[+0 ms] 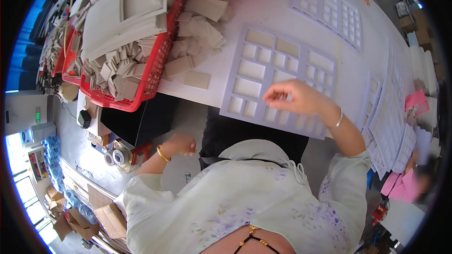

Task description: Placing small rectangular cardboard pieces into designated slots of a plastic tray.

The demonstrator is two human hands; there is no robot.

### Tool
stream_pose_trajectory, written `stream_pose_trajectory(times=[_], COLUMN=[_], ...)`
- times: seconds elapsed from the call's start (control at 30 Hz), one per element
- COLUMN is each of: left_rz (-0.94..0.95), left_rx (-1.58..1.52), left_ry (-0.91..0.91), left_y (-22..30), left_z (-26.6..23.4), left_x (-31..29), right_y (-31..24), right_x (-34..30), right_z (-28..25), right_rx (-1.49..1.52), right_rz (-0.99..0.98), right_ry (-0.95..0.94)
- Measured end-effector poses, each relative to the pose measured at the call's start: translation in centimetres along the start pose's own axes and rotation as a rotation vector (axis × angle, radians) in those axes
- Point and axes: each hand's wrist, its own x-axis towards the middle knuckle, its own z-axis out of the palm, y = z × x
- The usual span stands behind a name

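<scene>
A pale lavender panel (267,76) with several rectangular recesses lies on the white table, its near edge at my body. Light boards sit in some of the recesses. Over the panel's lower middle hovers my right hand (297,97), fingers curled toward the thumb; whether anything small is between them is hidden. My left hand (180,145) is down beside my body, off the table edge, its fingers folded in. What it may hold does not show. A loose grey-beige card (197,80) rests on the table left of the panel.
A red basket (155,68) heaped with grey boards and small cut pieces stands at the left table edge. More cards (200,32) are piled beside it. Another recessed panel (325,7) lies farther back. Stacked panels (387,122) are at the right, near a person in pink (402,185).
</scene>
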Motion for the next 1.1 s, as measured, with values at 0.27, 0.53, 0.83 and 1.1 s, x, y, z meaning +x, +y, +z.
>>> stream_pose_trajectory(times=[0.27,0.53,0.83,1.1], left_rz=[0.473,0.087,0.194,0.307], left_rx=[-0.293,-0.161,-0.037,-0.039], left_ry=[1.248,1.420,1.546,1.540], left_y=[5.5,1.6,1.4,3.3], left_z=[-10.8,-8.7,-7.9,-10.1], left_x=[3.4,6.6,6.1,7.8], right_y=[4.5,4.6,5.1,7.2], right_x=[16.8,26.8,28.8,20.8], right_z=[-4.8,-5.7,-5.3,-9.4], right_rx=[-0.322,-0.967,-0.986,-0.858], right_rz=[-0.109,0.155,0.227,0.058], right_ry=[0.545,0.858,0.854,0.878])
